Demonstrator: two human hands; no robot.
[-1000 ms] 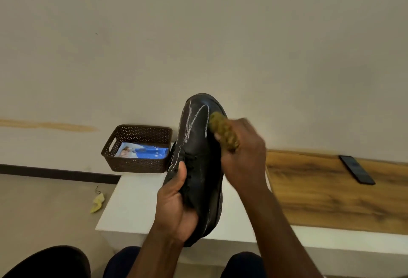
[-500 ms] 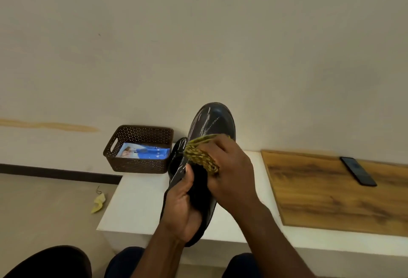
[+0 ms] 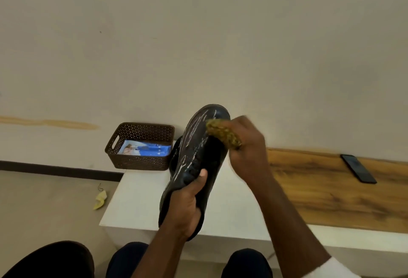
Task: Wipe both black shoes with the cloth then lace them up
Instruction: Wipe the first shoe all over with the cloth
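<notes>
Since half a second ago the right hand [image 3: 247, 145] has carried the bunched, nubbly yellow-green cloth [image 3: 223, 133] from the middle of the glossy black leather shoe [image 3: 196, 156] up to its rounded toe, where the wad now presses against the smooth upper. That hand's fingers are curled tight round the cloth, which bulges out past the knuckles; the hand is slightly blurred. Lower down, the left hand [image 3: 185, 209] grips the shoe near its heel, thumb laid along the upper and fingers wrapped behind, holding it toe-up and tilted above the front of the low white table [image 3: 136, 207]. Pale streaks run lengthwise over the shoe's shiny surface. Just behind it, partly hidden, the dark rounded edge of a second black shoe [image 3: 176, 154] shows on the table. To the left stands a brown perforated plastic basket [image 3: 141, 143] with a cut-out handle, holding a blue printed packet [image 3: 146, 148]. On the right lies a grained wooden board [image 3: 331, 189], with a dark flat phone [image 3: 358, 168] near its far edge. A crumpled yellow scrap [image 3: 100, 199] lies on the beige floor.
</notes>
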